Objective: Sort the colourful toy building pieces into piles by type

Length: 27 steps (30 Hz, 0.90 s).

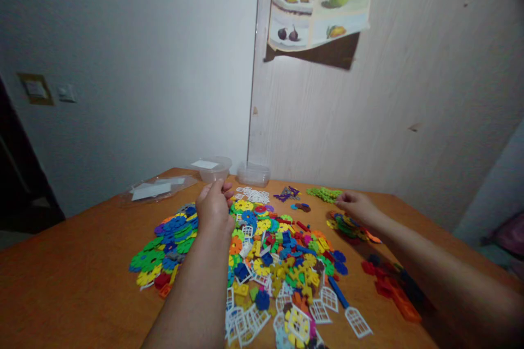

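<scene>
A loose heap of smooth plastic pieces, with flat notched discs, white lattice windows and stubby blocks, spreads over the middle of the orange table. The left hand is at its far side, fingers curled, and the right hand is bunched beside a knobbly lime-green pile; whether either grips anything, I cannot tell. Beyond are thin, clear tubs.

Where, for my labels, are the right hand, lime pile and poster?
Right hand (357,207): head view, back of hand.
Lime pile (323,194): head view, its middle.
Poster (320,17): head view, near its centre.
</scene>
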### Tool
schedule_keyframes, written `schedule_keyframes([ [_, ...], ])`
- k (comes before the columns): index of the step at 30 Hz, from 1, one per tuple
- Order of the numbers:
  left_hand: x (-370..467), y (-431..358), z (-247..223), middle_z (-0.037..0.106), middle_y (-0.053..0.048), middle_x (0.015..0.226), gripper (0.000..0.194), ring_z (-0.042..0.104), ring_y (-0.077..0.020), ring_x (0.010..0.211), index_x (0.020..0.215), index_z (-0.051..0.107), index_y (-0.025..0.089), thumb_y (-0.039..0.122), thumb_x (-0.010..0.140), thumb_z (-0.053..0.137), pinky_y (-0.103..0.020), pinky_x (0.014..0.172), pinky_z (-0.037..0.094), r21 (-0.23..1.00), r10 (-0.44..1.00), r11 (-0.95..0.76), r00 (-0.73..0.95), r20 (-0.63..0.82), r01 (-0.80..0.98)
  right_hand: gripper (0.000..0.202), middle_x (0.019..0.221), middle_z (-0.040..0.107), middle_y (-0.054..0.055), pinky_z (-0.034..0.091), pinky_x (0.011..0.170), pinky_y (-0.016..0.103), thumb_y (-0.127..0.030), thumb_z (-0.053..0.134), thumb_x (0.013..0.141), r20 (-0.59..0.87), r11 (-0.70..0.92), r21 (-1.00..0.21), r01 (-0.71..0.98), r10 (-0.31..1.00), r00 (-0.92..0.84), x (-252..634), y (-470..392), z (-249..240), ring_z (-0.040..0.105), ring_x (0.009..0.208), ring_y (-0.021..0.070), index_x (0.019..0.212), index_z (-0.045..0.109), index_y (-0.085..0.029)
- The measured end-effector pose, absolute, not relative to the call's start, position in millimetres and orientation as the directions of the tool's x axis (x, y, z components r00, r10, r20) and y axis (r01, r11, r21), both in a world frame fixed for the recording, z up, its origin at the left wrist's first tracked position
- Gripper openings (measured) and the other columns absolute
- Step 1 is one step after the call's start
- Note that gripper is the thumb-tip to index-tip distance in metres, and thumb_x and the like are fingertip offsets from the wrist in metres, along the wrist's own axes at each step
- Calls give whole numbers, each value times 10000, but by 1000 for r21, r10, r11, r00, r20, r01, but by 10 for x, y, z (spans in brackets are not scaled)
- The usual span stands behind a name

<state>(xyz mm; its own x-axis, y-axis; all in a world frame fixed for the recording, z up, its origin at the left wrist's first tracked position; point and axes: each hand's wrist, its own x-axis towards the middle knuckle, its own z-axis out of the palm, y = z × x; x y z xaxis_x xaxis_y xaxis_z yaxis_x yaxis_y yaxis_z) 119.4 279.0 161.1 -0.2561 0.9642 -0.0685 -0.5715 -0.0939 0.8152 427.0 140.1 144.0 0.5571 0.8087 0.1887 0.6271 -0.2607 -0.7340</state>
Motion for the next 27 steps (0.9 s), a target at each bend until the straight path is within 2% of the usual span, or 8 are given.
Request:
schedule_keyframes([
  [2, 1198, 2788, 1605, 654, 5, 731, 152, 546, -76, 528, 837, 621, 149, 253, 731, 652, -161, 433, 344, 817, 965, -89, -254, -72, -570, 184, 699, 633, 1, 440, 565, 231, -298, 602, 928, 175, -232, -677, 699, 871, 459, 4089, 1632, 1357, 578, 645, 133, 831, 654, -150],
  [4, 1198, 2787, 1599, 653, 7, 730, 157, 543, -73, 528, 841, 619, 148, 254, 731, 654, -160, 437, 345, 812, 966, -88, -247, -71, -577, 181, 616, 598, -19, 371, 529, 221, -283, 616, 881, 150, -188, -618, 764, 925, 350, 3868, 1845, 1284, 547, 603, 127, 742, 634, -169],
  [8, 1195, 2797, 1585, 658, 7, 734, 170, 544, -74, 528, 856, 620, 150, 260, 732, 658, -165, 442, 352, 812, 968, -82, -241, -74, -578, 124, 678, 665, -3, 352, 570, 231, -293, 684, 804, 84, -126, -509, 851, 977, 195, 3450, 2120, 1192, 574, 648, 139, 742, 675, -186],
  [13, 1201, 2807, 1579, 659, 8, 733, 191, 545, -74, 536, 864, 630, 149, 279, 728, 662, -169, 458, 363, 820, 967, -79, -245, -76, -567, 181, 763, 703, 41, 351, 599, 261, -351, 766, 723, 14, -166, -409, 898, 982, 188, 3240, 2261, 1159, 591, 694, 176, 779, 704, -191],
  [18, 1217, 2803, 1593, 665, 5, 739, 186, 541, -76, 528, 859, 621, 154, 280, 725, 645, -173, 453, 340, 821, 969, -73, -235, -76, -566, 149, 768, 697, 8, 347, 559, 245, -307, 736, 727, -56, -172, -426, 888, 985, 164, 3210, 2299, 1139, 585, 667, 152, 835, 708, -208],
  [23, 1217, 2792, 1595, 660, 6, 728, 191, 540, -77, 530, 852, 620, 154, 278, 710, 649, -179, 473, 359, 818, 969, -75, -236, -76, -570, 139, 712, 644, -33, 334, 534, 217, -201, 737, 678, -69, -171, -496, 851, 985, 158, 3144, 2284, 1129, 551, 644, 120, 801, 673, -205],
  [27, 1211, 2788, 1580, 657, 10, 723, 190, 538, -76, 532, 855, 632, 150, 283, 719, 644, -183, 478, 361, 821, 970, -81, -233, -65, -565, 135, 649, 576, -56, 310, 502, 203, -170, 719, 693, -71, -173, -566, 806, 984, 161, 3122, 2283, 1143, 503, 587, 93, 752, 600, -195],
])
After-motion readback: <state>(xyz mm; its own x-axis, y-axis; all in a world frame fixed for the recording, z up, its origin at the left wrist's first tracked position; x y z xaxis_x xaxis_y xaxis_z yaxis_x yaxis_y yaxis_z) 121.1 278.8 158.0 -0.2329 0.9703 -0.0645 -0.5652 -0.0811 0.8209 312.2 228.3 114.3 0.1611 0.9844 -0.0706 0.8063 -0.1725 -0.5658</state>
